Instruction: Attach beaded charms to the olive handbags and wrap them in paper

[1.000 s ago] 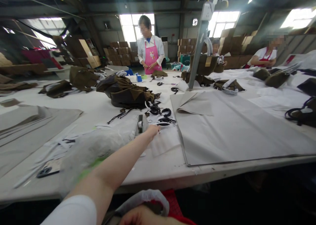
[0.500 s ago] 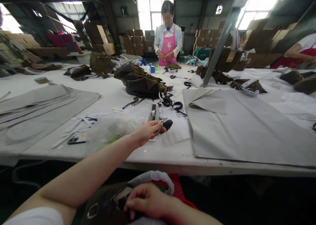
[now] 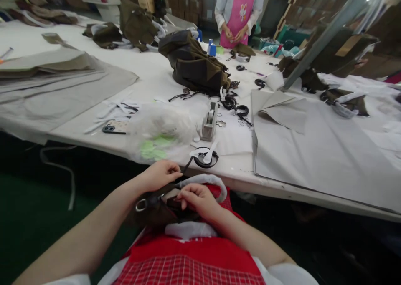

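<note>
On my lap, against the red apron, lies a dark olive-brown bag with a metal ring and a handle wrapped in pale material. My left hand is at the bag's far left side, thumb and fingers pinched on the end of a black strap. The rest of that strap is a coil at the table's front edge, with white strips lying across it. At the bag's opening, my right hand has its fingers curled on the edge; the fingertips are partly hidden.
A tape dispenser stands behind the coil. Left of it are a clear plastic bag and a phone. Grey sheets cover the right side. Stacked brown bags lie farther back; a person in a pink apron stands opposite.
My left hand has drawn back from the table to the bag. The black coil it held now rests at the table edge, one end in my fingers. The view has tilted down.
</note>
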A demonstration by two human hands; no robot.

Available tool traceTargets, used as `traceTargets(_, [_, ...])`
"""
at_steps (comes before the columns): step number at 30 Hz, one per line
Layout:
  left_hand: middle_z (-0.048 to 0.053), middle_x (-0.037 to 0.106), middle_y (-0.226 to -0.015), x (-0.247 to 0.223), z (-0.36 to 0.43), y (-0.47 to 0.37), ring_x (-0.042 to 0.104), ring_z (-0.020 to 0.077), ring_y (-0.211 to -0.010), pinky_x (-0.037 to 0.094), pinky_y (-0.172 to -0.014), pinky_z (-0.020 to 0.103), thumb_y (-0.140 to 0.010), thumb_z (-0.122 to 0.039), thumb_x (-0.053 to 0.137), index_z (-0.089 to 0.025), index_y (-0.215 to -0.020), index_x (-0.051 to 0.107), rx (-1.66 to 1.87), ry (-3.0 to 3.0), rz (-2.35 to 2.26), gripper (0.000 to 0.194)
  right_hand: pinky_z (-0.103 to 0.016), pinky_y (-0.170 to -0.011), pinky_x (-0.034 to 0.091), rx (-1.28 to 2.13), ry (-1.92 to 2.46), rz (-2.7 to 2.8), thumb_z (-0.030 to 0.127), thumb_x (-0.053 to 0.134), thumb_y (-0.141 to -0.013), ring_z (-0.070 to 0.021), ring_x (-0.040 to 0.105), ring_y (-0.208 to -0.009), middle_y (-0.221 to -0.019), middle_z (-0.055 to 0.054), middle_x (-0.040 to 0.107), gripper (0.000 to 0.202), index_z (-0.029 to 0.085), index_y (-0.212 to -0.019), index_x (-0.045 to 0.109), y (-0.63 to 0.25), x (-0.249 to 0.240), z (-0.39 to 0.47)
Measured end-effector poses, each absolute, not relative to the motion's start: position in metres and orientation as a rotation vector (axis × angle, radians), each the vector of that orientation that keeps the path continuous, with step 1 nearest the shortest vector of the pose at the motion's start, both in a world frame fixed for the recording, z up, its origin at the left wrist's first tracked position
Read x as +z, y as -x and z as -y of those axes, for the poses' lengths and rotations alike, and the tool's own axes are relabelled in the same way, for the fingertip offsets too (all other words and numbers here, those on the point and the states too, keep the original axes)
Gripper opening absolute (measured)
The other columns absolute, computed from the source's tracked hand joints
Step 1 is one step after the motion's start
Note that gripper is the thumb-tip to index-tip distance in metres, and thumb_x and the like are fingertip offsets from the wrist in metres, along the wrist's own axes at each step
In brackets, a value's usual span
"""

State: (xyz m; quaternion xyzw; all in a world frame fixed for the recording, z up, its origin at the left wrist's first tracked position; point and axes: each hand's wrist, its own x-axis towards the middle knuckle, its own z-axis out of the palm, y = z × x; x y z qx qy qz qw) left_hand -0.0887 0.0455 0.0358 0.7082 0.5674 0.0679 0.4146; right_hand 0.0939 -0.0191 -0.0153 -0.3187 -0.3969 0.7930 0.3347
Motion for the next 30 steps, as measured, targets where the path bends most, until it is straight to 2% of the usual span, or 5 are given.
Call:
traceTargets(4, [0.003, 0.071, -0.075, 0.031, -0.032, 0.101, 0.064, 0.0190, -0.070, 0.047, -0.062, 0.026, -0.076, -0.040, 0.056, -0.016, -0.086, 0.067, 0.308, -1.595, -1.435, 0.028, -0.019, -0.036, 0.016, 1.971, 0.981, 0.777, 0.048, 0.070, -0.074, -0.0027, 0.028, -0.035, -0.056, 0.004, 0.060, 0.033, 0.015, -0.079, 0.065, -0.083, -0.020, 0.008])
traceTargets(7, [0.005, 0.073, -0.083, 0.025, -0.029, 0.106, 0.067, 0.0203, -0.075, 0.050, -0.067, 0.028, -0.075, -0.037, 0.057, -0.016, -0.092, 0.069, 0.366, -1.581, -1.447, 0.029, -0.020, -0.033, 0.009, 2.019, 1.037, 0.773, 0.044, 0.071, -0.071, -0.0017, 0.022, -0.031, -0.054, 0.003, 0.060, 0.032, 0.014, -0.077, 0.065, -0.077, -0.020, -0.001])
traceTargets(19, [0.008, 0.075, -0.088, 0.015, -0.029, 0.112, 0.071, 0.0217, -0.079, 0.055, -0.070, 0.029, -0.074, -0.034, 0.057, -0.012, -0.109, 0.065, 0.440, -1.457, -1.344, 0.042, -0.020, -0.033, 0.008, 2.105, 1.117, 0.839, 0.037, 0.070, -0.066, -0.0016, 0.022, -0.030, -0.048, 0.004, 0.058, 0.025, 0.013, -0.072, 0.066, -0.069, -0.017, -0.007])
traceTargets(24, [0.006, 0.075, -0.086, 0.020, -0.028, 0.111, 0.070, 0.0210, -0.076, 0.054, -0.065, 0.028, -0.073, -0.031, 0.057, -0.015, -0.102, 0.068, 0.452, -1.481, -1.352, 0.034, -0.020, -0.034, 0.007, 2.101, 1.126, 0.831, 0.036, 0.070, -0.066, -0.0018, 0.022, -0.030, -0.047, 0.004, 0.057, 0.024, 0.013, -0.071, 0.065, -0.066, -0.016, -0.009])
traceTargets(30, [0.008, 0.074, -0.092, 0.018, -0.030, 0.113, 0.070, 0.0221, -0.083, 0.055, -0.074, 0.030, -0.073, -0.033, 0.057, -0.013, -0.107, 0.065, 0.473, -1.416, -1.356, 0.040, -0.020, -0.034, 0.008, 2.076, 1.135, 0.823, 0.037, 0.070, -0.067, -0.0018, 0.023, -0.030, -0.047, 0.003, 0.058, 0.025, 0.013, -0.070, 0.065, -0.067, -0.016, -0.004])
